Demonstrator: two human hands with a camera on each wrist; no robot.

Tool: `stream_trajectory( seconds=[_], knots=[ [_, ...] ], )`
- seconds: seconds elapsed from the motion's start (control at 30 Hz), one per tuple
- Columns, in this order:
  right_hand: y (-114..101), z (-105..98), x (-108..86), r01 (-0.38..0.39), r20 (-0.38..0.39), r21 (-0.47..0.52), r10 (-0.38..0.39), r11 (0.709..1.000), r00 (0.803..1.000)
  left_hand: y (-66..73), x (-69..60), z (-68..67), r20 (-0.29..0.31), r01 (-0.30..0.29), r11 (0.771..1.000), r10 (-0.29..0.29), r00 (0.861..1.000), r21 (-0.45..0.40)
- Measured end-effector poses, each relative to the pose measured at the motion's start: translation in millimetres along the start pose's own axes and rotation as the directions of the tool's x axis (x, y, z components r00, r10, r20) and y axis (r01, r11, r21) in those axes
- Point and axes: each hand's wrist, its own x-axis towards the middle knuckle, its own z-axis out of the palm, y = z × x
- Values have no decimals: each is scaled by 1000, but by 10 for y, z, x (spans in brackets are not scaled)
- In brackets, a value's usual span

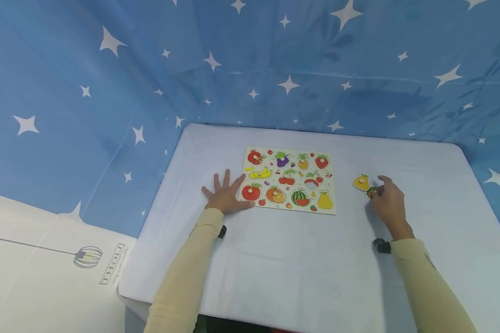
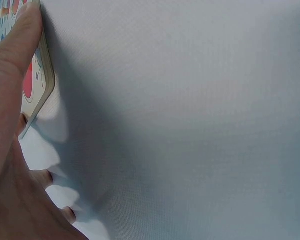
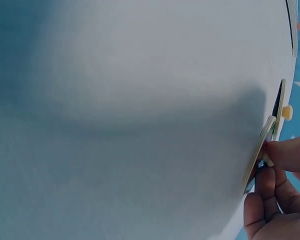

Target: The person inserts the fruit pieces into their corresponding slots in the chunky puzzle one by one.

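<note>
A fruit peg puzzle board [image 1: 292, 172] lies on the table, its pictures facing up. My left hand [image 1: 226, 196] rests at the board's lower left corner with fingers spread. In the left wrist view the thumb [image 2: 21, 37] lies along the board's edge [image 2: 49, 82]. Right of the board, my right hand [image 1: 388, 203] pinches a watermelon puzzle piece [image 1: 370, 192] between thumb and fingers. In the right wrist view this piece [image 3: 255, 157] is tilted. A pear puzzle piece [image 1: 360, 182] with a knob sits close beside it; whether they touch I cannot tell.
A white cloth covers the table [image 1: 300, 259]. Behind it hangs a blue curtain [image 1: 254, 55] with white stars. A pale panel [image 1: 37, 277] with a printed lamp stands at the left. Dark cameras [image 1: 382, 245] sit on both wrists.
</note>
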Motion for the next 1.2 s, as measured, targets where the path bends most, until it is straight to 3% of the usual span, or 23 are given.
stream_trajectory(
  seconds=[0.27,0.5,0.83,1.2],
  knots=[
    [5,-48,-75,-35,-17,-3,35,999,999,-29,14,22,11,10,1000,-10,1000,2],
    [-90,-28,-112,50,-63,16,-49,999,997,-18,-19,7,3,7,1000,-7,1000,4],
    [-391,68,-117,155,-60,42,-152,987,987,-2,3,13,9,12,1000,-12,1000,4],
    [-774,291,-149,186,21,63,-188,981,982,-18,61,26,21,17,1000,-18,1000,24]
  ],
)
